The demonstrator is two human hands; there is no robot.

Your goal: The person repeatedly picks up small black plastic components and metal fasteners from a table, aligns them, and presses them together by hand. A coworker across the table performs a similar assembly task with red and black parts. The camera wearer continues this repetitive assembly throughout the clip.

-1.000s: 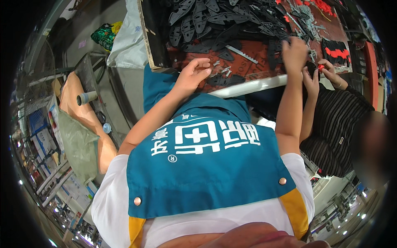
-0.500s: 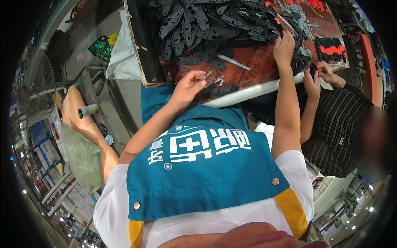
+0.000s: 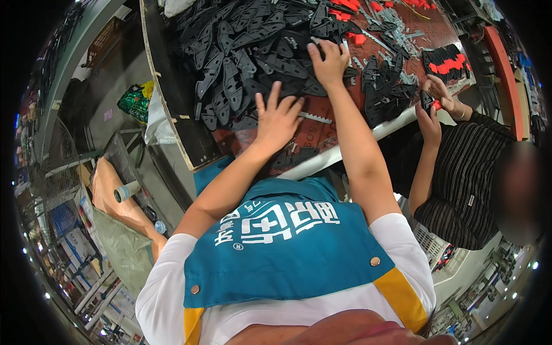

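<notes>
Left hand (image 3: 278, 123): spreading its fingers at the near edge of the black-part pile (image 3: 230, 83), no longer curling near the table's front | right hand (image 3: 332, 64): bending over the pile's right side, farther left than before (pinching or not, cannot tell) | pile: covering the red tabletop's (image 3: 318, 106) far left

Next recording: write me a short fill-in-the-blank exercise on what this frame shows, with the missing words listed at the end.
1. The grip of the left hand, its fingers spread, is ____ rather than closed.
2. The wearer's farther-reaching hand, at the heap of black parts, is the ____ one.
3. The co-worker's hands hold a piece coloured black and ____.
4. The shiny green package lies on the wearer's ____ side.

Missing words: open; right; red; left.
</notes>
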